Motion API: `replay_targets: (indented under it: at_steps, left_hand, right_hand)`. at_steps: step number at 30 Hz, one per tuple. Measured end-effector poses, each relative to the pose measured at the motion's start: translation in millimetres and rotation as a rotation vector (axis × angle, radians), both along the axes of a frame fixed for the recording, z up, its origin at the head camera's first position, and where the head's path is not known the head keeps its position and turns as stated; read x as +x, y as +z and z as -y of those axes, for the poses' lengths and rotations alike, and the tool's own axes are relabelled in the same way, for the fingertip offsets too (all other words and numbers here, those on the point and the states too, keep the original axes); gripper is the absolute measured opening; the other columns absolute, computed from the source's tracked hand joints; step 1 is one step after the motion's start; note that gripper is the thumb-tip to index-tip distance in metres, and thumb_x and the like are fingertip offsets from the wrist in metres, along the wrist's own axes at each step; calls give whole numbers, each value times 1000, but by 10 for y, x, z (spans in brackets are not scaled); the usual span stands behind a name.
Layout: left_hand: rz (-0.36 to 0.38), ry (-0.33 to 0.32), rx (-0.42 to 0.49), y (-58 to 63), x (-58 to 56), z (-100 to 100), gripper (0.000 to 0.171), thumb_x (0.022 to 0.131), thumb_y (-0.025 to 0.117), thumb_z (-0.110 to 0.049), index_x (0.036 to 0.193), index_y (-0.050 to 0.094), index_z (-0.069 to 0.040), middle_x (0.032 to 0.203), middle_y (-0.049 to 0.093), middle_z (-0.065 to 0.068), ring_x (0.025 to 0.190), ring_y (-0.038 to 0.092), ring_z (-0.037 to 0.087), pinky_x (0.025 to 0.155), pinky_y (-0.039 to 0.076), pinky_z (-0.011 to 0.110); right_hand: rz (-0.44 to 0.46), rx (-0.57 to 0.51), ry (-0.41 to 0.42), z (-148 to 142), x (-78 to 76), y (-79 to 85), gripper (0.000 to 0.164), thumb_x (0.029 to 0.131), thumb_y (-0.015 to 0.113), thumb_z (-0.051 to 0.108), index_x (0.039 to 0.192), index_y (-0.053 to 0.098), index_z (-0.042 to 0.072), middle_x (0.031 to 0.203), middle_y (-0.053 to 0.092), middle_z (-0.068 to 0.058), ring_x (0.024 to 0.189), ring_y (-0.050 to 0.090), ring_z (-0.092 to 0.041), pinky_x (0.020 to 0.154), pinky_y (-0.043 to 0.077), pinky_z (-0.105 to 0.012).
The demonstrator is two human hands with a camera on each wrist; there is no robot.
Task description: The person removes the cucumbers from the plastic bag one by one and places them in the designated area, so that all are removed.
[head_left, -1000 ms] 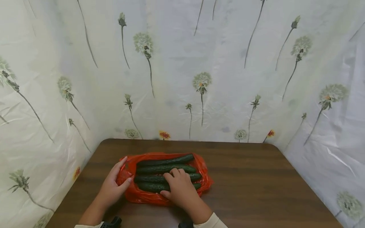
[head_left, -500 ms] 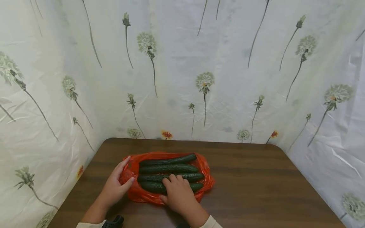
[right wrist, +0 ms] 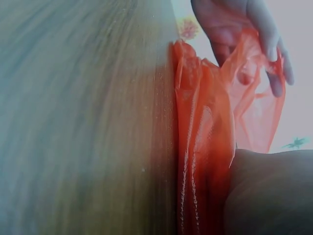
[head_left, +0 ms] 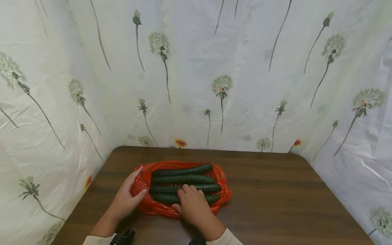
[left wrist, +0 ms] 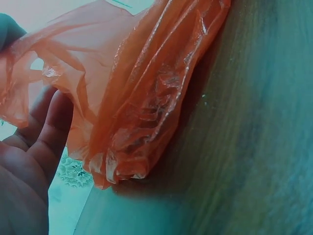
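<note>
An orange-red plastic bag [head_left: 157, 209], its top open, lies on the table with several dark green cucumbers side by side in it. My left hand [head_left: 126, 200] holds the bag's left end, thumb on the near side and fingers behind. The thin film between them shows in the left wrist view, where the bag [left wrist: 142, 103] is crumpled. My right hand [head_left: 195, 208] reaches over the near rim, its fingers curled over the nearest cucumber [head_left: 163, 198] and its thumb on the near side. The bag's wall [right wrist: 200, 147] hides those fingers in the right wrist view.
The bag sits on the left half of a brown wooden table [head_left: 275, 194]. A pale curtain [head_left: 190, 68] printed with dandelions hangs behind the table and along both sides. A black wrist device [head_left: 123, 237] is strapped by my left sleeve.
My right hand has drawn back a little toward me, from across the inner cucumbers to the nearest one. My left hand stays at the bag's left end. The head view has shifted slightly.
</note>
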State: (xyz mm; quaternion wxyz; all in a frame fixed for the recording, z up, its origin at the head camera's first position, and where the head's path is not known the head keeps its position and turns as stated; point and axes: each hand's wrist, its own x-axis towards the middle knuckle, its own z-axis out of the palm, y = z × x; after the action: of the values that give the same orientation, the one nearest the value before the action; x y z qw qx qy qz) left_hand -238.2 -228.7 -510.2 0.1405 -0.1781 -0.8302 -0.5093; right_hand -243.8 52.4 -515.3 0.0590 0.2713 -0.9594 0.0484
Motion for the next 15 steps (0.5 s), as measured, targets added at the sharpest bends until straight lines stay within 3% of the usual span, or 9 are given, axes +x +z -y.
replay_targets:
  at_steps: [6, 15]
  left_hand:
    - [-23, 1, -9, -24, -10, 0, 79, 95, 76, -14, 163, 38, -26, 160, 45, 6, 146, 41, 33, 108, 35, 12]
    - [-14, -12, -1, -8, -11, -5, 80, 96, 75, -14, 164, 36, -28, 161, 44, 2, 148, 38, 26, 109, 35, 12]
  right_hand:
    - [36, 10, -34, 14, 21, 8, 53, 95, 61, 68, 115, 69, 20, 104, 56, 5, 81, 43, -14, 65, 34, -32]
    - [39, 2, -43, 17, -4, 26, 53, 94, 60, 69, 110, 69, 19, 99, 55, 5, 80, 42, -14, 65, 34, -32]
